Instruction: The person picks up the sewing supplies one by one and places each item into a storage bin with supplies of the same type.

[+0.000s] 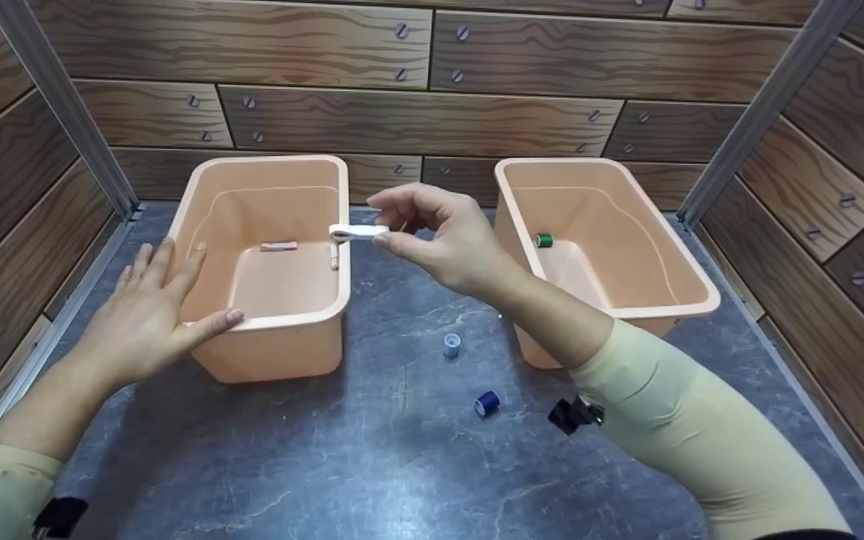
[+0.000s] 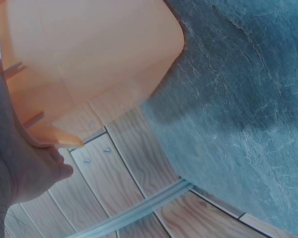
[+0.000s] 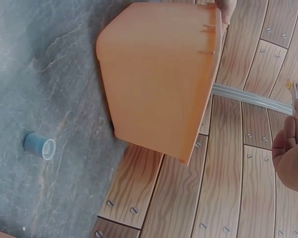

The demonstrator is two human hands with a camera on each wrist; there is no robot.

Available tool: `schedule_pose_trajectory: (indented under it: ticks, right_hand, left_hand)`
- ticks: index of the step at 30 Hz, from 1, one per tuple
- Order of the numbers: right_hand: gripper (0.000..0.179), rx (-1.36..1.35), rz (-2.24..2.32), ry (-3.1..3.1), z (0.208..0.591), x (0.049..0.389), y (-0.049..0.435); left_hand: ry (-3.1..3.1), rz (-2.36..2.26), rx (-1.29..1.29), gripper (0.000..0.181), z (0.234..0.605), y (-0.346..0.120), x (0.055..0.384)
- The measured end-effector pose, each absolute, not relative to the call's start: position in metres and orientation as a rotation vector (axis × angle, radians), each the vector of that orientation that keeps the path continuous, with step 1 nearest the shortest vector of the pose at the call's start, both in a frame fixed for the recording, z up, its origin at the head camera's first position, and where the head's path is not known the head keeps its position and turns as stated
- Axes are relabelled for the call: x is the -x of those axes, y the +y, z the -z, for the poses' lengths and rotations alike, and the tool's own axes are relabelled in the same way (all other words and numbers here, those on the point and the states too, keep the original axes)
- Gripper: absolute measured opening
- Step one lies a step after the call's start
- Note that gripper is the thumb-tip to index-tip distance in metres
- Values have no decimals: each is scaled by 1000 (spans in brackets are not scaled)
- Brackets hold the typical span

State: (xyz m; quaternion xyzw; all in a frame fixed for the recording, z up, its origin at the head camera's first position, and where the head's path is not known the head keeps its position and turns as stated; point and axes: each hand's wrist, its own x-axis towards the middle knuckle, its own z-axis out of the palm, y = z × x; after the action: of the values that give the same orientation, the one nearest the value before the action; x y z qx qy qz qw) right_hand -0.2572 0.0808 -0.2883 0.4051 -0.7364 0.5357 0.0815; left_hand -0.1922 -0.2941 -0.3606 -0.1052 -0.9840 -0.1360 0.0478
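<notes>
My right hand (image 1: 451, 244) pinches a small white folded strip (image 1: 357, 232) with a looped end between thumb and fingers, over the right rim of the left peach bin (image 1: 278, 352). In the right wrist view the strip (image 3: 296, 91) sticks up from the fingertips. My left hand (image 1: 147, 315) rests on that bin's near left rim, fingers spread and thumb over the edge. Inside the bin lie a small pinkish strip (image 1: 278, 246) and a pale one (image 1: 334, 257) by the right wall.
A second peach bin (image 1: 608, 311) stands at the right with a green thread spool (image 1: 544, 240) inside. Between the bins, a light blue spool (image 1: 452, 345) and a dark blue spool (image 1: 487, 403) are on the grey marbled table (image 1: 372, 465). Wood-patterned walls (image 1: 417, 120) surround it.
</notes>
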Motion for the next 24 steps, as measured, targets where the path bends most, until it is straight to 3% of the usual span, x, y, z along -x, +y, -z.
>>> schedule_pose_trajectory:
  ticks: [24]
  right_hand:
    - [30,-1219,-1653,-2155,274,271,50]
  left_hand:
    - [-2993,409,322,107,362,-294,193]
